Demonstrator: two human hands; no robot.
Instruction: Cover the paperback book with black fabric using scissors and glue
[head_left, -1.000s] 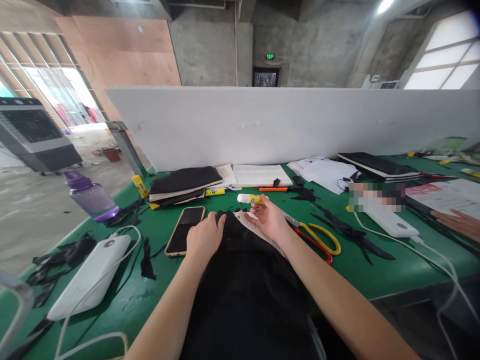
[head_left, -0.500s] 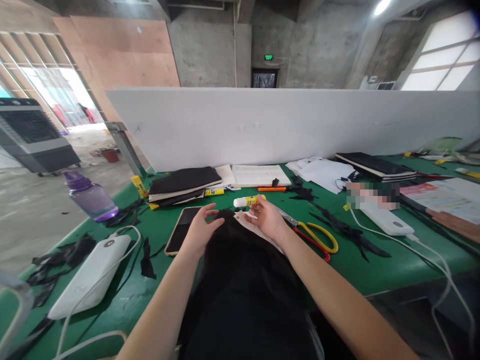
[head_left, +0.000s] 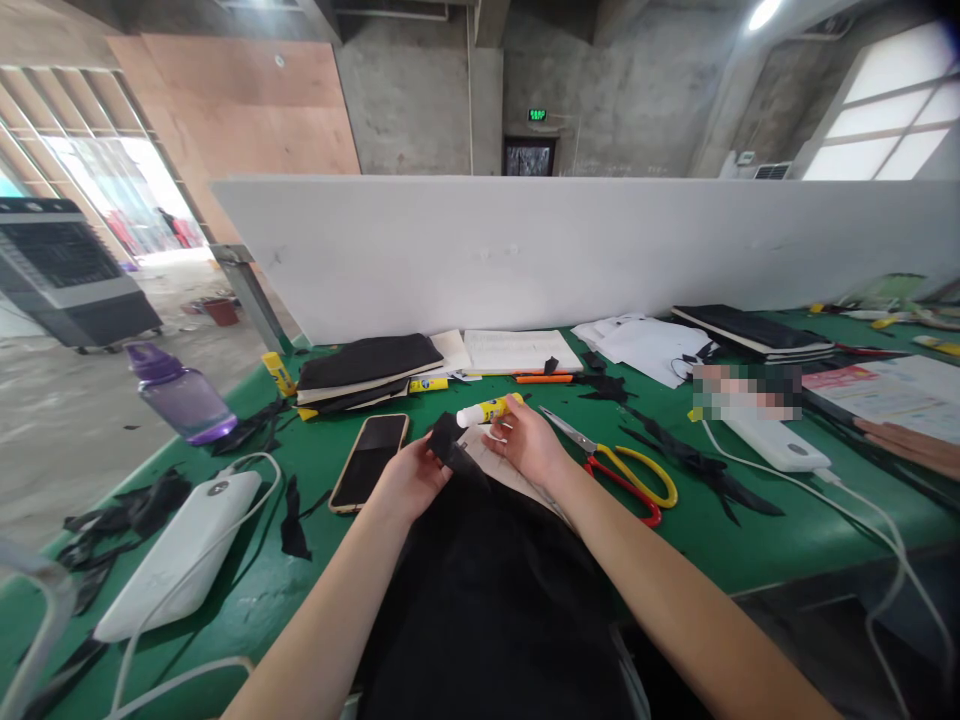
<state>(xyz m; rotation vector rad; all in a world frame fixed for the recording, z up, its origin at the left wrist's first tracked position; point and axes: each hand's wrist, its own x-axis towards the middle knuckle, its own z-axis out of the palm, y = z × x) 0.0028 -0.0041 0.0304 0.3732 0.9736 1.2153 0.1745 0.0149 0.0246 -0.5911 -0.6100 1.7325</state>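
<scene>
My right hand [head_left: 525, 440] is closed around a yellow glue stick [head_left: 491, 410], its white end pointing left. My left hand [head_left: 416, 478] pinches the edge of a large piece of black fabric [head_left: 487, 590] that drapes towards me, with one corner folded up near the glue stick. A white sheet of paper [head_left: 501, 462] with faint marks lies under my right hand, partly covered by the fabric. Left of my left hand lies a phone [head_left: 370, 463]. Scissors with red and yellow handles [head_left: 630, 478] rest open just right of my right hand.
A white power bank [head_left: 180, 555] with a cable and a purple bottle [head_left: 180, 393] stand at left. Black-covered books [head_left: 367, 365], an open notebook [head_left: 523, 351] and paper sheets [head_left: 637, 345] lie behind. Another power bank [head_left: 772, 440] and a person's hand [head_left: 911, 447] are at right.
My left hand has taken hold of the black fabric's edge and turned its corner up. The glue stick in my right hand has shifted slightly left and down, and more of the paper shows.
</scene>
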